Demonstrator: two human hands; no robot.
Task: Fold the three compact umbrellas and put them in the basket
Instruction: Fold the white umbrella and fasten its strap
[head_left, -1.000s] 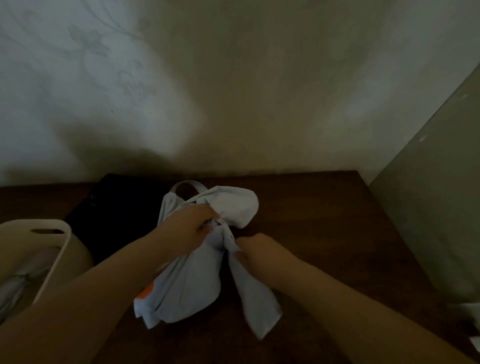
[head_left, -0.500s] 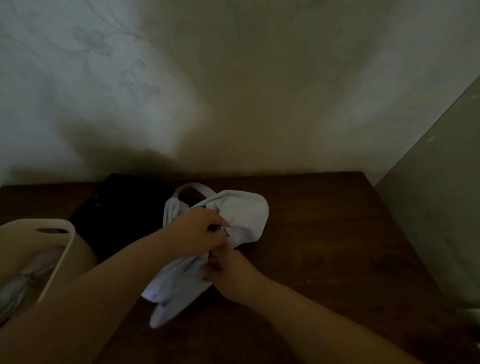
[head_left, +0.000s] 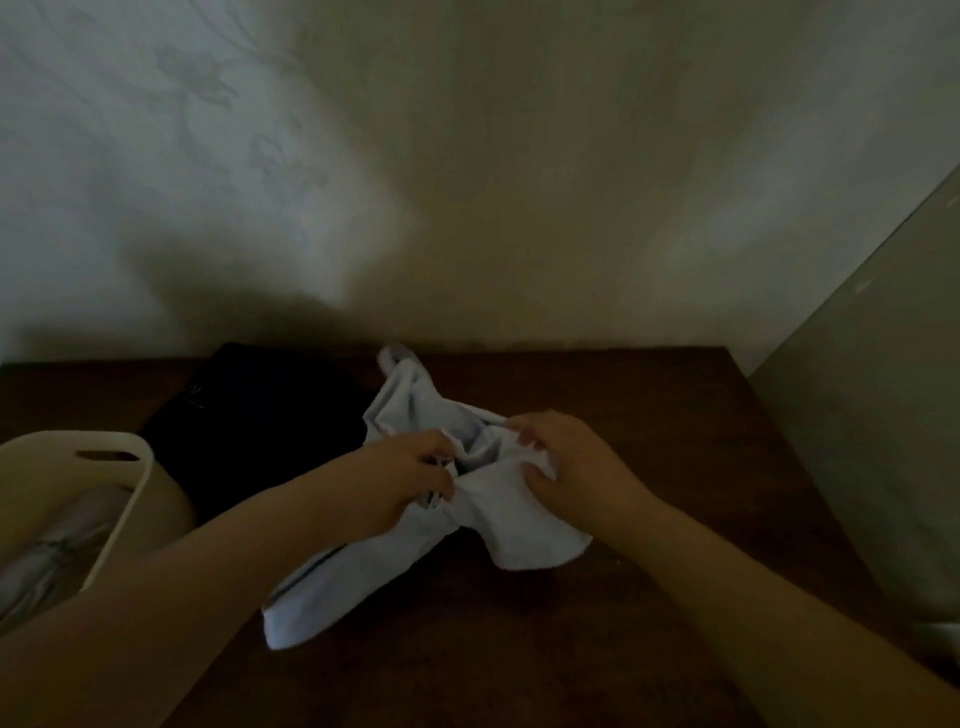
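A pale blue compact umbrella (head_left: 363, 582) lies crumpled in the middle of the dark wooden table (head_left: 649, 415), its loose cloth spread out to both sides. My left hand (head_left: 400, 483) grips the bunched cloth and ribs near its middle. My right hand (head_left: 576, 467) pinches a fold of the cloth on the right side. A black umbrella (head_left: 260, 421) lies behind, to the left. The cream basket (head_left: 140, 467) stands at the left edge, with a folded grey umbrella (head_left: 57, 551) inside it.
A wall runs close behind the table. A greenish panel (head_left: 883, 415) stands along the table's right side. Something white (head_left: 940, 639) shows at the lower right edge.
My right hand has come up from beneath the cloth to the right and now pinches a fold there. The pale umbrella's cloth has spread wider. My left hand has stayed on the middle.
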